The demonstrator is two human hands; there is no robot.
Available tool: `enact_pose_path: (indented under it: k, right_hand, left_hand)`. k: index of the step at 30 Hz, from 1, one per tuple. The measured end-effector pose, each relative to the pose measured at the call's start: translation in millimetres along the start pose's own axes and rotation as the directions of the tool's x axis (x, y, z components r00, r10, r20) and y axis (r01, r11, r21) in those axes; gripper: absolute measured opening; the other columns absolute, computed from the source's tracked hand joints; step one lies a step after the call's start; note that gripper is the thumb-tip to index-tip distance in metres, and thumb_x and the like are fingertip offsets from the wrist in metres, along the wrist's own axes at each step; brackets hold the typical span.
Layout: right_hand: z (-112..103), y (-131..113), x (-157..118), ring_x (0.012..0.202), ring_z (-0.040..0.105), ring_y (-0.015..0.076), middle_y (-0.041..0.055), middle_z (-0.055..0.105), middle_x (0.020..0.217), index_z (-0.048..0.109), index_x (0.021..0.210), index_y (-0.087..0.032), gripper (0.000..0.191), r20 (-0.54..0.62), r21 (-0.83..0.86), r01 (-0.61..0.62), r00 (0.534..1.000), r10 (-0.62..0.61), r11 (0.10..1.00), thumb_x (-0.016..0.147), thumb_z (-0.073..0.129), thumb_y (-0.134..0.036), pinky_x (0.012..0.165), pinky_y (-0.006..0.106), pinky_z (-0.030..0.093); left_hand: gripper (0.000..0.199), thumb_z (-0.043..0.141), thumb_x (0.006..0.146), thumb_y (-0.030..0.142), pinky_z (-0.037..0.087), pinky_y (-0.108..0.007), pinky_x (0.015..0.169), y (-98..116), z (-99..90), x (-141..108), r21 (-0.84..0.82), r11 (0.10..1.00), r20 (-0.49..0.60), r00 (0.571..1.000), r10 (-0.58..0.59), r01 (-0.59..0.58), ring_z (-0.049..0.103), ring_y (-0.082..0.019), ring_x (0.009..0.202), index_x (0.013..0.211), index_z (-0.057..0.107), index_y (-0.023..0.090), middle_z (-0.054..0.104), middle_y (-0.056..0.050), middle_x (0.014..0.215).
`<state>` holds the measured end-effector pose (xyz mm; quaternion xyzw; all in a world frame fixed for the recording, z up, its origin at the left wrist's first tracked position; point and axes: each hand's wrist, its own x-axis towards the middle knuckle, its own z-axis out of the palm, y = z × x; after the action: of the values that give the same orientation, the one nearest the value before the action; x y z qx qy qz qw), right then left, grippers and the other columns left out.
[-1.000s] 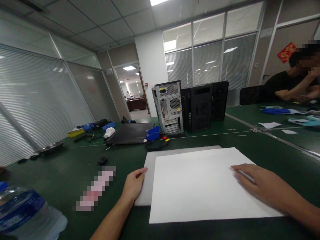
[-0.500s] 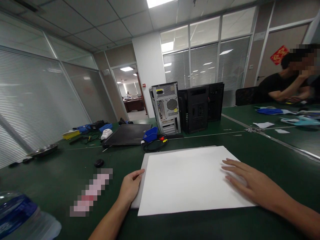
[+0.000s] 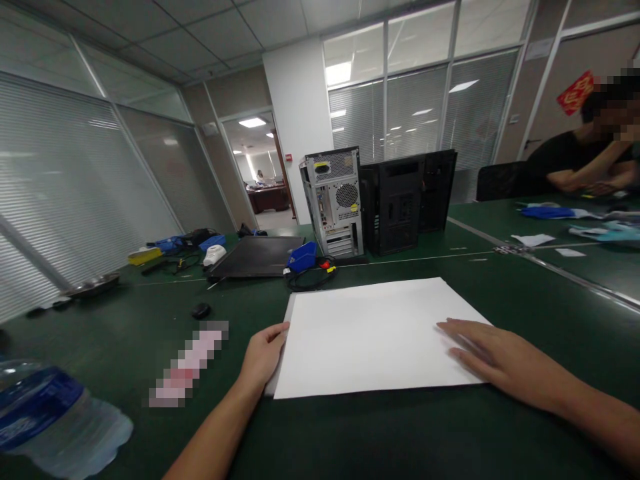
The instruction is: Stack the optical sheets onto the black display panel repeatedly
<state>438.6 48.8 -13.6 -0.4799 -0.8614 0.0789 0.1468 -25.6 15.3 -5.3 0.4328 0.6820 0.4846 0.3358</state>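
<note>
A large white sheet (image 3: 370,340) lies in front of me on a dark green table (image 3: 350,440). A thin grey strip of something under it shows along its left edge. My left hand (image 3: 266,353) is at that left edge, its thumb and index finger pressed together on the rim. Over the sheet's right side rests my right hand (image 3: 490,350), fingers stretched out towards the left, holding nothing.
Two computer cases, one silver (image 3: 335,207) and one black (image 3: 400,207), stand behind the sheet. Left of them are a blue bin (image 3: 302,259), cables and a flat black panel (image 3: 257,255). A water bottle (image 3: 60,420) is near left. A person (image 3: 575,157) sits far right.
The view has tilted slightly down and shifted. My right hand has moved a little inward over the sheet, its fingers closer together. The grey strip at the left shows narrower.
</note>
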Motion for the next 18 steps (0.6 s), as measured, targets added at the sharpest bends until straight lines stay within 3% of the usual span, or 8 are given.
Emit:
enact_pose_path:
  k: [4,8,18]
  right_hand:
    - [1.6,-3.8,-2.0,0.135,0.031,0.0255,-0.0011,0.029,0.149,0.026,0.145,-0.036,0.063,0.053,-0.045,0.069,0.996,-0.067,0.997,0.088,0.044,-0.054,0.110,0.052,0.030]
    - [0.9,-8.4,-3.0,0.136,0.028,0.0264,-0.0011,0.025,0.150,0.026,0.145,-0.037,0.064,0.058,-0.051,0.116,0.992,-0.113,0.992,0.087,0.046,-0.054,0.111,0.052,0.028]
    - [2.3,-24.5,-4.0,0.135,0.026,0.0329,0.0015,0.024,0.149,0.027,0.144,-0.038,0.073,-0.015,-0.058,0.202,0.979,-0.203,0.978,0.080,0.057,-0.055,0.106,0.058,0.030]
  left_hand:
    - [0.040,0.066,0.071,0.020,0.051,-0.030,0.075,-3.1,-0.4,2.6,-0.042,0.999,-0.010,1.000,0.005,-0.005,0.069,-0.021,0.085,0.109,0.069,0.011,0.075,-0.011,0.098]
    - [0.041,0.064,0.071,0.015,0.050,-0.028,0.079,-6.2,0.1,5.1,-0.086,0.996,-0.014,1.000,0.016,-0.017,0.068,-0.019,0.090,0.112,0.067,0.012,0.072,-0.012,0.108]
    - [0.042,0.063,0.074,0.021,0.048,-0.024,0.061,-5.1,-0.1,4.3,-0.137,0.991,0.004,1.000,0.002,-0.001,0.067,-0.015,0.068,0.114,0.064,0.010,0.075,-0.011,0.093]
